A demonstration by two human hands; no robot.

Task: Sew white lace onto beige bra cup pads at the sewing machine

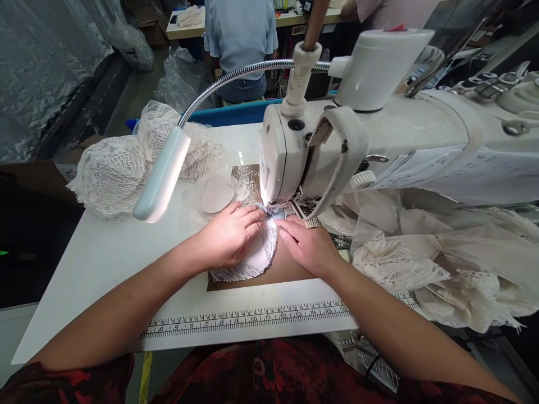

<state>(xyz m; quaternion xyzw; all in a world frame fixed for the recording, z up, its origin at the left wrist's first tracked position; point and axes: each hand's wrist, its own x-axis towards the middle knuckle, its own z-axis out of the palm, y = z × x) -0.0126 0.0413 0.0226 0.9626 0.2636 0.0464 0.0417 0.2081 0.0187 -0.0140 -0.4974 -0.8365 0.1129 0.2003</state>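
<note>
Both hands rest palm-down on a rounded lace piece (252, 262) just in front of the needle of a white sewing machine (379, 140). The left hand (229, 234) lies flat with its fingers stretched and close together, covering much of the lace. The right hand (310, 247) lies beside it with its fingertips at the lace's right edge, and neither hand grips anything. The lace piece lies on a brown sheet (290, 270) on the white tabletop (105, 264), whose near edge bears a printed ruler strip (252, 318). A pale oval pad (217, 195) lies just behind the left hand, and a heap of white lace (113, 174) sits at the tabletop's far left. A gooseneck lamp (162, 175) reaches over from the machine and hangs above that heap. To the right, below the machine's arm, cream fabric with lace trim (442, 264) spills in folds past the tabletop's edge. Behind the tabletop runs a blue rim (236, 112), perhaps a bin, whose contents cannot be seen. Farther back, on a grey floor, lie clear plastic bags (135, 45); what they hold cannot be told. A person in a light blue shirt (240, 33) stands with back turned at another tabletop (290, 18), and silvery sheeting (42, 73) hangs at the left.
</note>
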